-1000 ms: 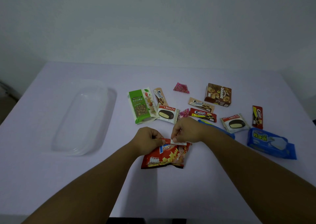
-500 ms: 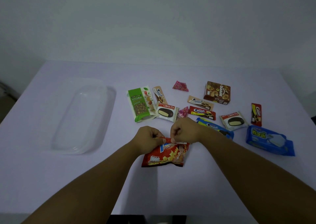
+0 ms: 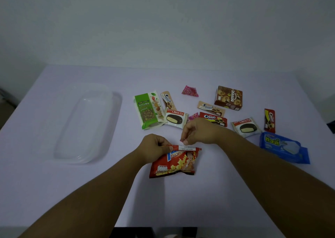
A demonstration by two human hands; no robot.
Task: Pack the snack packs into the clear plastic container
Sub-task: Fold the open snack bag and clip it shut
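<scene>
A red potato-snack bag [image 3: 174,164] lies on the table in front of me. My left hand [image 3: 155,147] pinches the bag's top left corner. My right hand [image 3: 197,130] hovers just above the bag's top edge with thumb and finger pinched together; nothing shows between them. The clear plastic container [image 3: 81,125] sits empty to the left, well apart from both hands. Other snack packs lie behind my hands: a green nut pack [image 3: 148,110], two Choco Pie packs [image 3: 175,119] [image 3: 246,127] and a red Cream-O pack [image 3: 213,119].
Farther back and right lie two tan Cream-O sticks [image 3: 167,100] [image 3: 211,108], a pink triangular pack [image 3: 190,91], a brown cookie box [image 3: 228,98], a dark red stick [image 3: 269,120] and a blue biscuit pack [image 3: 284,147]. The wall stands behind the table's far edge.
My right hand has come off the bag's top edge and risen slightly. My left hand keeps its hold on the bag, which stays on the table.
</scene>
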